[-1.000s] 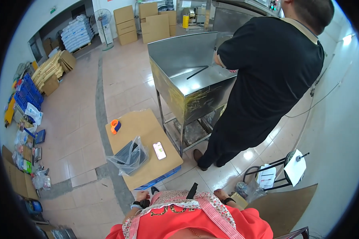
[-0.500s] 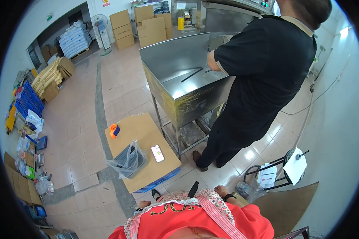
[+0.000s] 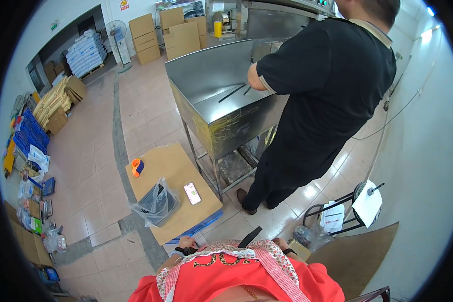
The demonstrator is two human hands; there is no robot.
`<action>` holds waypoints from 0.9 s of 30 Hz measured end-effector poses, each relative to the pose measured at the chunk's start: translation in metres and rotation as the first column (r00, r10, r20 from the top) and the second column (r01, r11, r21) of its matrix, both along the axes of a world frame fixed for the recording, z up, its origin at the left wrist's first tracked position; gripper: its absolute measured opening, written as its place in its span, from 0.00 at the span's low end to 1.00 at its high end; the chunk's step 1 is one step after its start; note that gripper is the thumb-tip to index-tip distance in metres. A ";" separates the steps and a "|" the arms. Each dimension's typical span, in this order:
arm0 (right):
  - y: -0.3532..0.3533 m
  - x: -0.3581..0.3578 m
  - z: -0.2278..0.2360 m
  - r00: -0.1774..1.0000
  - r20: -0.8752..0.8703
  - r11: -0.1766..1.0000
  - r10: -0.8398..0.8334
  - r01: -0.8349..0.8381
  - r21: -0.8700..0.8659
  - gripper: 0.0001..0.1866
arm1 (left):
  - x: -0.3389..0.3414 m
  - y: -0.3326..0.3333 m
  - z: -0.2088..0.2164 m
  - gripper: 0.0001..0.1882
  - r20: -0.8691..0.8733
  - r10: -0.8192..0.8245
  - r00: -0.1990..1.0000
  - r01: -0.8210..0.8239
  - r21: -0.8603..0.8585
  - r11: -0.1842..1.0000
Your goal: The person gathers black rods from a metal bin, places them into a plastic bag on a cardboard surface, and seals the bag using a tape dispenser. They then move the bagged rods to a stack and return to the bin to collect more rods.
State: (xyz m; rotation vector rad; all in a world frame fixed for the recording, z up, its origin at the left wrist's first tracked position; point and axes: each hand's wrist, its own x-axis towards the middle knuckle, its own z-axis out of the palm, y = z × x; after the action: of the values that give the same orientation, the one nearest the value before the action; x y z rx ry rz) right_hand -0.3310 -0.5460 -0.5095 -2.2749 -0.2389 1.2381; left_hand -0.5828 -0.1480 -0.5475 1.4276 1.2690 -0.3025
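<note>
My left hand (image 3: pixel 187 242) is low at the front of my apron (image 3: pixel 267 246), close to the near edge of the cardboard-topped surface (image 3: pixel 168 224). Its fingers are too small and partly covered to make out. My right hand (image 3: pixel 280 244), with a dark band at the wrist, lies against the apron's right side, fingers mostly hidden. Between the hands a black strip (image 3: pixel 250 237) sticks up at the apron; neither hand visibly touches it. On the cardboard lie a clear plastic bag with dark pieces (image 3: pixel 158 204), a phone (image 3: pixel 192 193) and an orange-and-blue tape dispenser (image 3: pixel 137 167).
A person in black (image 3: pixel 327 75) stands at a metal trough (image 3: pixel 201 108) with dark rods inside. A stool with papers (image 3: pixel 366 204) is at right, beside a brown board (image 3: pixel 362 256). Crates (image 3: pixel 30 133), cartons (image 3: pixel 145 39) and a fan (image 3: pixel 117 32) stand farther off.
My left hand has come up and inward toward the cardboard-topped surface. My right hand stays by the apron, now more covered. The black strip leans further right. The whole view has shifted slightly.
</note>
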 end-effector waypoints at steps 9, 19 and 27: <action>0.011 -0.005 -0.007 1.000 -0.031 1.000 -0.007 0.008 0.018 0.18 | -0.020 -0.017 0.043 0.10 -0.080 -0.122 0.989 0.126 0.051 0.991; 0.035 0.007 0.005 0.996 -0.036 0.997 0.079 -0.079 0.009 0.19 | -0.041 -0.012 0.038 0.10 -0.098 -0.021 0.995 0.029 0.081 0.996; 0.033 0.014 -0.001 0.991 -0.032 0.991 0.134 -0.134 -0.002 0.20 | -0.045 0.000 -0.012 0.11 -0.066 -0.106 0.992 0.112 0.102 0.988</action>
State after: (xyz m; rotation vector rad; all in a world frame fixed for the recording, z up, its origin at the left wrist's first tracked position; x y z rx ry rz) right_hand -0.3165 -0.5135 -0.5105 -2.2723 -0.3826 1.3426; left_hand -0.6276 -0.1481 -0.5600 1.5917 1.2740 -0.3597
